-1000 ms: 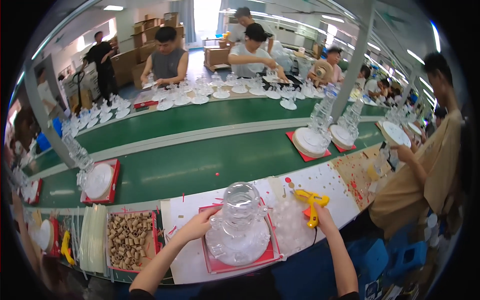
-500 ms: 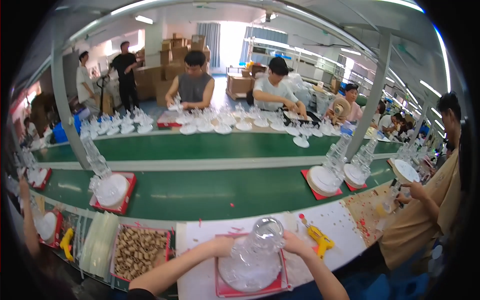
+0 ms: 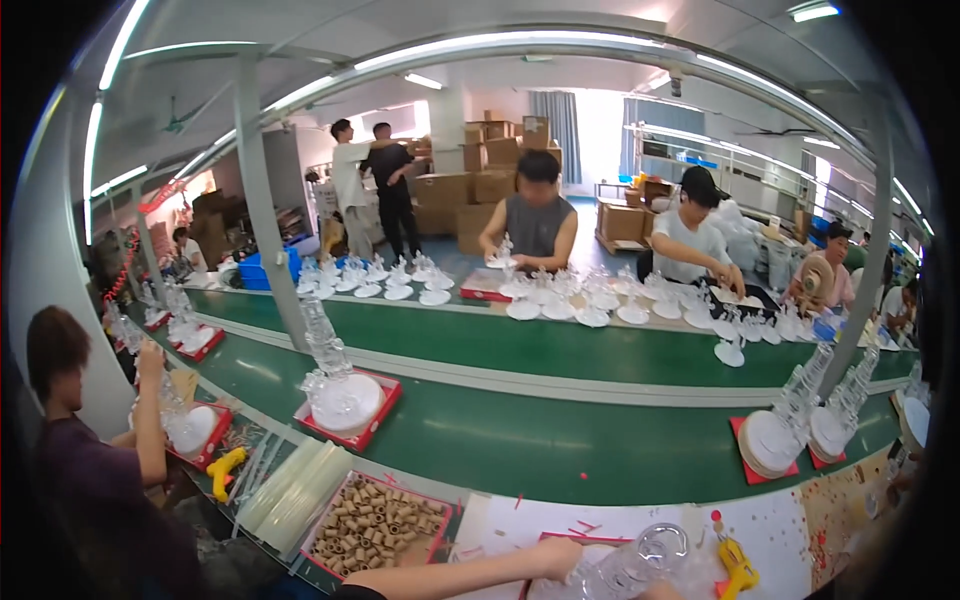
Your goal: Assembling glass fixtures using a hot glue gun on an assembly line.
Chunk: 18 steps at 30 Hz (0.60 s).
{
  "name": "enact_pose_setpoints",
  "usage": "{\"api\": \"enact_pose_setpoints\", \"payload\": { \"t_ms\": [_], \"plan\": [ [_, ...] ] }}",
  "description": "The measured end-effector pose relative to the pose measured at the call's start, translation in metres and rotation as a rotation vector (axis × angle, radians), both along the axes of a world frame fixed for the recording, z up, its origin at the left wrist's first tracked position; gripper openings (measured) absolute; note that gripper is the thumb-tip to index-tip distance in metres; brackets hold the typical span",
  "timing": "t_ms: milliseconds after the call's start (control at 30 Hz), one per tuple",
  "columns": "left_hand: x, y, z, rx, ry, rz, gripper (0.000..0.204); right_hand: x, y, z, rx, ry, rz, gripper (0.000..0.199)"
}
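Low in the picture lies a clear plastic tiered tower (image 3: 632, 568), leaning to the upper right with its round open end outward. My left hand (image 3: 556, 558) is closed at its left side, fingertips against the clear plastic. Only a sliver of my right hand (image 3: 660, 591) shows at the bottom edge beside the tower; its fingers are hidden. Beneath the tower, part of a red tray (image 3: 572, 538) is visible, and the rest is cut off by the frame. Right of it rests a yellow glue gun (image 3: 738, 568) on the white sheet.
A box of short brown cardboard tubes (image 3: 378, 526) stands left, beside clear strips (image 3: 296, 498). Ahead, a green conveyor (image 3: 540, 450) carries clear towers in red trays (image 3: 346, 405). A neighbour (image 3: 100, 480) works at the left; other people sit across the belt.
My view has swung left, so the bench and the tower sit lower and farther right. My left hand stays at the tower; my right hand has mostly dropped out of the picture.
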<state>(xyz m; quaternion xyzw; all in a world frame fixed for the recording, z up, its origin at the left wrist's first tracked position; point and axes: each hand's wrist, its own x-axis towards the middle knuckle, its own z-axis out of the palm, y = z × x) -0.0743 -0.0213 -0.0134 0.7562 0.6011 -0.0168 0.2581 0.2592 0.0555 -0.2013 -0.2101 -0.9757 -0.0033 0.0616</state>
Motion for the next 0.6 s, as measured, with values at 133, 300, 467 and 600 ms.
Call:
{"api": "enact_pose_setpoints", "payload": {
  "t_ms": [133, 300, 467, 600],
  "plan": [
    [-0.008, -0.005, -0.007, 0.127, -0.189, 0.091, 0.027, -0.095, 0.007, 0.094, 0.147, -0.019, -0.072, 0.034],
    [0.003, -0.015, 0.037, 0.124, -0.329, 0.064, 0.034, -0.083, 0.028, 0.074, -0.153, -0.006, -0.06, 0.028],
    [-0.062, -0.035, -0.013, 0.098, -0.869, 0.227, 0.033, -0.047, -0.039, 0.251, -0.713, 0.317, -0.289, 0.032],
    [-0.056, -0.132, 0.089, 0.068, -0.607, -0.003, 0.032, 0.002, -0.114, 0.26, -0.548, 0.397, -0.473, 0.033]
  ]
}}
